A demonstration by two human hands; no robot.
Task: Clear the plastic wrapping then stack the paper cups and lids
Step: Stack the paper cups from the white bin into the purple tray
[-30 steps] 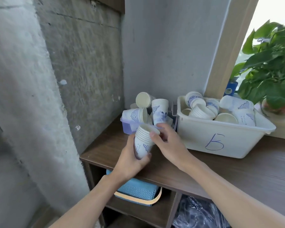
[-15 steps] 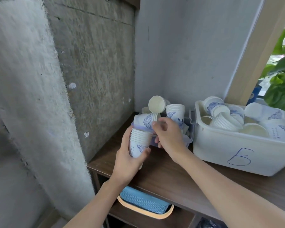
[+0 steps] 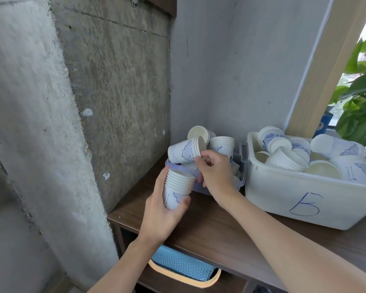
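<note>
Gripping the nested cup stack upright in the left hand, mouth up at 9 o'clock of the white bin to take more, and pinching with the right hand the rim of the tipped cups at 12 o'clock, likely to lift them across.

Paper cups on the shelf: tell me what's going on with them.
A person is gathering them. The left hand holds an upright nested stack above the wooden shelf; the right hand pinches the rim of cups lying sideways on the purple tub. More cups sit jumbled in the white bin alongside.
</note>
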